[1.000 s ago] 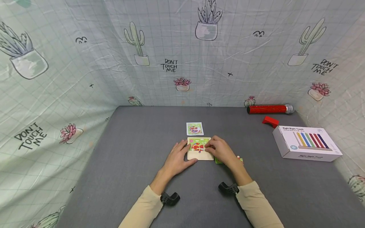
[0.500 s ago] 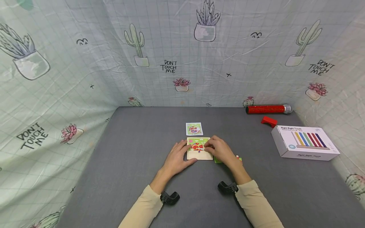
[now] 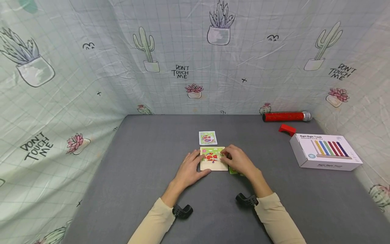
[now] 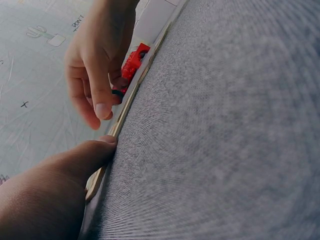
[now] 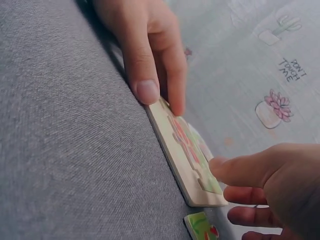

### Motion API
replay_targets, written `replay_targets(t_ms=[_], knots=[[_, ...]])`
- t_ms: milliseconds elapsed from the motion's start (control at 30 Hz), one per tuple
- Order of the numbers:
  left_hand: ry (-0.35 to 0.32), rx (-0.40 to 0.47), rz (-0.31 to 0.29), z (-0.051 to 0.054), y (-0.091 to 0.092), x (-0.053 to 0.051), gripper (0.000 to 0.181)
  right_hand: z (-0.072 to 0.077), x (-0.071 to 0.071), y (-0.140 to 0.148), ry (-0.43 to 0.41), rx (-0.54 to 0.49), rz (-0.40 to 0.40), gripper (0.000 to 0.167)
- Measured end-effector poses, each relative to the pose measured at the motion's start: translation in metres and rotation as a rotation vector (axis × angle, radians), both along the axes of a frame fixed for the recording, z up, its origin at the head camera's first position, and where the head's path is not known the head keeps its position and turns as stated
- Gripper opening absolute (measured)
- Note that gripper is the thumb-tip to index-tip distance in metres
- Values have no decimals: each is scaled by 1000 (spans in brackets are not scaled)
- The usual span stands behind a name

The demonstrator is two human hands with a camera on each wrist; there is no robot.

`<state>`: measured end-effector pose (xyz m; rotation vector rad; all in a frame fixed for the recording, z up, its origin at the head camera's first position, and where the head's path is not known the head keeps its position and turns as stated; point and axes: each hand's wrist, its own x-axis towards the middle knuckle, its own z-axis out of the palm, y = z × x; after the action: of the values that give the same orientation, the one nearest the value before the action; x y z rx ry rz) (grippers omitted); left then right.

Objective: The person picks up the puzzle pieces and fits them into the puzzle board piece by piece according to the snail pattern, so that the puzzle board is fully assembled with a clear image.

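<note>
A small wooden jigsaw board (image 3: 214, 166) lies flat on the table, bare wood along its near half. Fitted puzzle pieces (image 3: 210, 157), green with a red picture, cover the far half. My left hand (image 3: 189, 171) holds the board's left side, thumb at the near corner and fingers at the left edge. Over the right edge is my right hand (image 3: 239, 159), fingers loosely bent; in the right wrist view its thumb (image 5: 235, 170) rests at the fitted pieces. Nothing shows between its fingers. A loose green puzzle piece (image 5: 201, 226) lies beside the board, partly hidden under the right hand.
Beyond the board lies a small picture card (image 3: 208, 138). At the back right are a red microphone (image 3: 284, 117), a red block (image 3: 287, 129) and a white box (image 3: 326, 151) with a bead-rack picture. Patterned cloth hangs behind the grey table (image 3: 137, 152).
My right hand has shifted slightly to the right and its fingers have drawn back from the red picture. It now covers more of the loose pieces. The left hand stays put.
</note>
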<state>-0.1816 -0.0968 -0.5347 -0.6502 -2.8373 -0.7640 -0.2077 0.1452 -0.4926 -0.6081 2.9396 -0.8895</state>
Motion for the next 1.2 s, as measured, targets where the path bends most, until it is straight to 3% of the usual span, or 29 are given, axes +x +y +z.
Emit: replay_targets(t_ms=[200, 367, 800, 1033, 1200], knots=[[-2, 0, -3, 1, 0, 0, 70, 0, 6, 6, 25, 30, 12, 36], [-7, 3, 1, 0, 0, 0, 70, 5, 14, 12, -4, 50, 0, 43], [0, -6, 0, 0, 0, -1, 70, 3, 31, 30, 27, 145, 16, 48], [9, -6, -2, -1, -1, -1, 71, -1, 35, 35, 2, 120, 50, 53], [10, -10, -3, 0, 0, 0, 71, -2, 35, 36, 12, 108, 81, 46]])
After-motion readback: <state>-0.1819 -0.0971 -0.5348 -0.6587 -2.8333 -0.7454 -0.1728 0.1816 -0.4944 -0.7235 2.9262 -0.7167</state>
